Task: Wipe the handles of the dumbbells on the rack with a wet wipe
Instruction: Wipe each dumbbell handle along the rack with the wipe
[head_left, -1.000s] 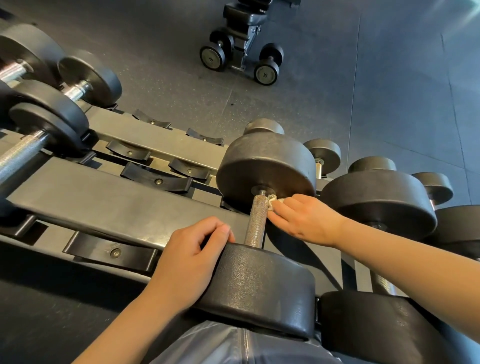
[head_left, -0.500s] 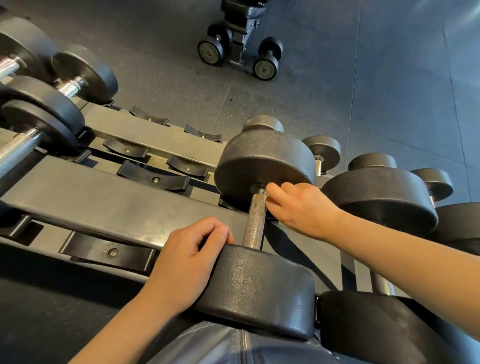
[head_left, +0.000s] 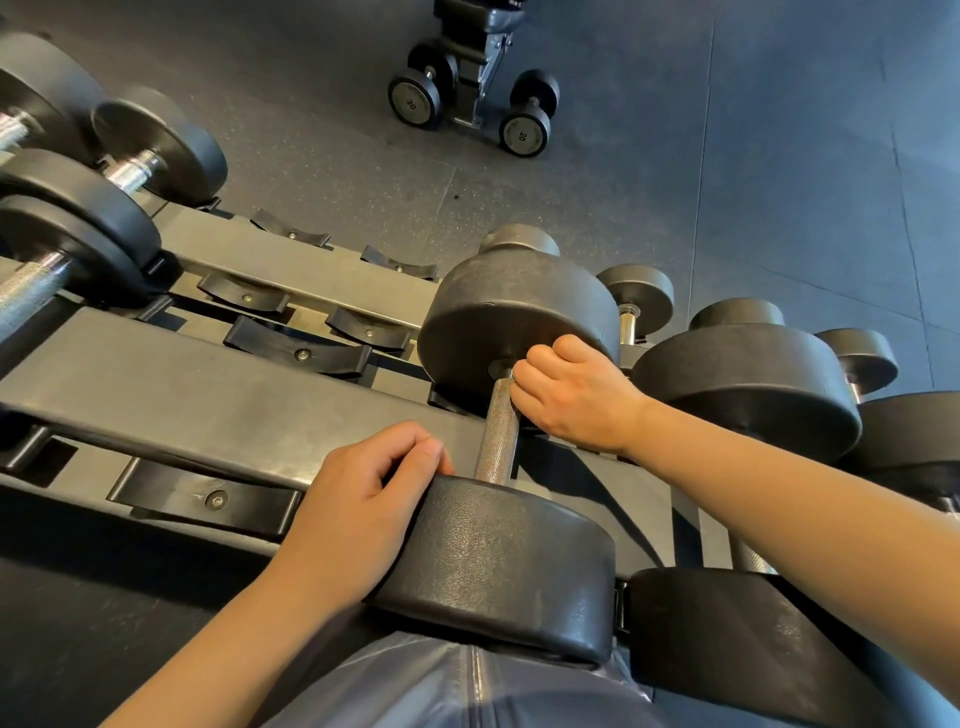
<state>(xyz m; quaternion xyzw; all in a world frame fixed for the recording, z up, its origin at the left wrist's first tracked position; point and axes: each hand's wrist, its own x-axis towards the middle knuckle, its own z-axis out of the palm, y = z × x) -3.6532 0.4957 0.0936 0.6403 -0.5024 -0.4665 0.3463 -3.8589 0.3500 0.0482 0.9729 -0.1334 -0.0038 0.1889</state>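
A black dumbbell lies on the rack in front of me, its knurled steel handle running from the near head to the far head. My right hand is clenched against the top of the handle, right by the far head. The wet wipe is hidden inside that fist. My left hand rests on the left edge of the near head, fingers curled over it.
A larger dumbbell sits close on the right, under my right forearm. Several dumbbells fill the rack's left end, with bare black cradles between. On the floor beyond stands a bench base flanked by two small dumbbells.
My right hand slid up the handle toward the far head and closed into a fist. The white wipe, visible at my fingertips a second ago, is now covered. My left hand stayed put.
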